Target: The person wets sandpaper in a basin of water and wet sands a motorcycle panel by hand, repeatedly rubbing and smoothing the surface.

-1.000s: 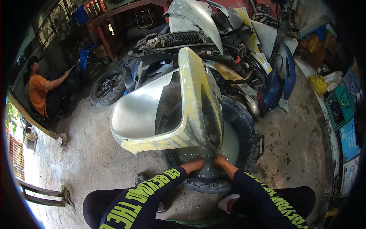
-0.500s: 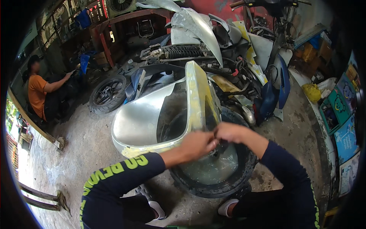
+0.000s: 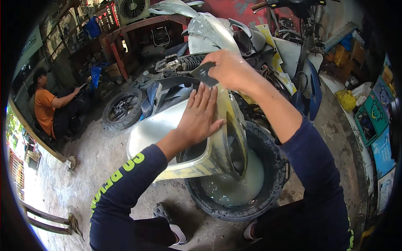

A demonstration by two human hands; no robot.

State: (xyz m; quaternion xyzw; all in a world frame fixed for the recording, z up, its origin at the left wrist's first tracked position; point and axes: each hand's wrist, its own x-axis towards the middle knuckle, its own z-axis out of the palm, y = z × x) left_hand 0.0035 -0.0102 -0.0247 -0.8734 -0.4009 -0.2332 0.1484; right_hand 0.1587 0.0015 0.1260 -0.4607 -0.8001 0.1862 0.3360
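Note:
A silver motorcycle body panel (image 3: pixel 148 125) with yellowish, sanded-looking edges rests over a round black tub (image 3: pixel 193 204), which holds cloudy water (image 3: pixel 234 190). My left hand (image 3: pixel 197 119) lies flat on the panel's upper part, its fingers stretched out and slightly apart. Just beyond those fingertips, my right hand (image 3: pixel 234 73) is closed around a dark grey piece of sandpaper (image 3: pixel 204 75), pinched between thumb and fingers. Whether the sandpaper touches the panel is hard to tell. My two hands partly hide the panel's top end.
Behind the panel lies a heap of motorcycle parts, including a shock absorber (image 3: pixel 190 62) and a blue fairing piece (image 3: pixel 313 90). A wheel (image 3: pixel 122 109) lies on the floor at left. Further left sits a person in orange (image 3: pixel 45 102). Green crates (image 3: pixel 372 119) line the right side.
My hands were together low over the tub. They have separated and moved up and away, the left onto the panel and the right above it with the sandpaper. The panel has shifted slightly.

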